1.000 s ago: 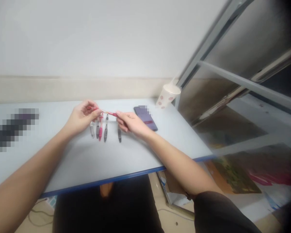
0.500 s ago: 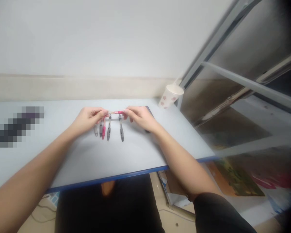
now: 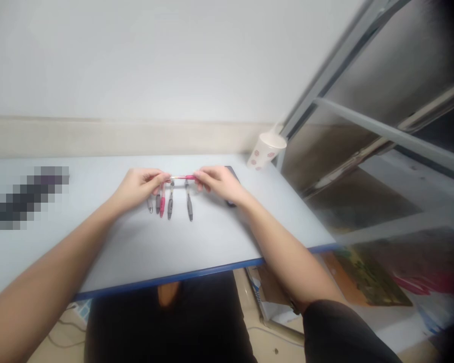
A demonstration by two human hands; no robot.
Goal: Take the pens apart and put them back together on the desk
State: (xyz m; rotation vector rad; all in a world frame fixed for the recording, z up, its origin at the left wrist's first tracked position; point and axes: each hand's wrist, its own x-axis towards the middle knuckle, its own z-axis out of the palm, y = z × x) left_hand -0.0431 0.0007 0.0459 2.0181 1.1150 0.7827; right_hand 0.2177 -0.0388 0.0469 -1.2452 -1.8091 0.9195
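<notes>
Holding one thin pink pen [image 3: 182, 177] level above the bench [image 3: 196, 242], pinched between two hands. Left hand [image 3: 139, 186], at 9 o'clock of the pen: fingers [image 3: 159, 176] closed narrow on its paler end. Right hand [image 3: 219, 184], at 3 o'clock: fingers [image 3: 201, 176] closed narrow on its pink end. Step in hand, as judged: handling this single pen between both pinches; the next move calls for both grips to stay firm and level.

Lying at 6 o'clock of the held pen: five pens [image 3: 170, 207], side by side and apart, in grey, dark and pink. Also on the bench: a dark phone [image 3: 231, 170] at 3 o'clock, mostly under the right hand; a tilted paper cup [image 3: 267, 152] with red flowers at 2 o'clock; a blurred-out object [image 3: 26, 199] at 9 o'clock.
</notes>
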